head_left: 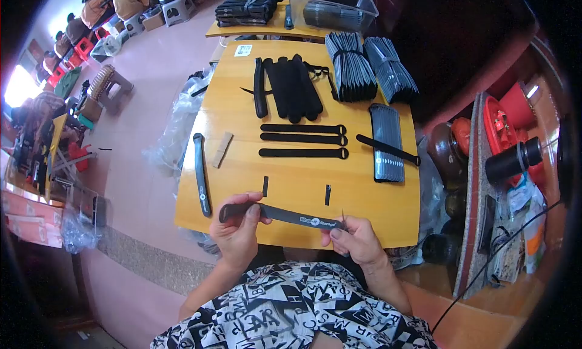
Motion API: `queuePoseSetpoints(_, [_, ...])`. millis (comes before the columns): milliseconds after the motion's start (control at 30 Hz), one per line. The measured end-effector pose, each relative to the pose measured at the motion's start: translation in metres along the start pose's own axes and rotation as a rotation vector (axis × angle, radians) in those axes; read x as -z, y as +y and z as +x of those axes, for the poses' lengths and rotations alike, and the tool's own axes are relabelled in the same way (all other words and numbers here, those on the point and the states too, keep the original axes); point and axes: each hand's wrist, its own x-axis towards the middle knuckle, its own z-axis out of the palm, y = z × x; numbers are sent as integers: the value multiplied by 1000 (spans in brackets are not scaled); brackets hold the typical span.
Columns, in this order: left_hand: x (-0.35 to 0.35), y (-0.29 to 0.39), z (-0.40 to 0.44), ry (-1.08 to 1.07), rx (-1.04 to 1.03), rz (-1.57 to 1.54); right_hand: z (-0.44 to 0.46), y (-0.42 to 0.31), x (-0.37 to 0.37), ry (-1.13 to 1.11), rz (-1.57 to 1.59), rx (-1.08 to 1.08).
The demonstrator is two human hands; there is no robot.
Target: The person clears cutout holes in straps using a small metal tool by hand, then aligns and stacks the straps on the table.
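Observation:
My left hand (240, 229) pinches the looped left end of a black strap (285, 216) with a printed "Wrap-It Storage" label. My right hand (356, 240) grips its other end, so the strap stretches between both hands above the table's near edge. A thin pointed bit sticks up by my right fingers; I cannot make out what it is. Beyond my hands, three black straps with ring ends (303, 153) lie in parallel rows. Another labelled strap (202, 174) lies to the left. At right, a loose black strap (388, 149) crosses a stack of labelled straps (387, 167).
On the wooden table (236, 167) are a small grey-brown strip (223, 149), two short black strips (328, 194), a pile of black straps (294, 88) and tied bundles (350, 67). A clear plastic bin (332, 13) stands behind. Shelving (473, 185) borders the right; people sit far left.

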Motion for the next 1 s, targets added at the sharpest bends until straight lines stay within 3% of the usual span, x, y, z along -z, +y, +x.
queuePoseSetpoints(267, [18, -14, 3, 96, 503, -31, 19, -6, 8, 268, -307, 45])
queuePoseSetpoints(367, [42, -20, 19, 46, 561, 106, 28, -5, 12, 350, -417, 110])
queuePoseSetpoints(500, [39, -22, 40, -27, 465, 440, 38, -6, 16, 432, -547, 111])
queuePoseSetpoints(700, [33, -43, 59, -118, -37, 1052, 60, -14, 20, 643, -1017, 157])
queuePoseSetpoints(1000, [23, -53, 63, -140, -108, 1344, 73, -10, 30, 617, -1364, 70])
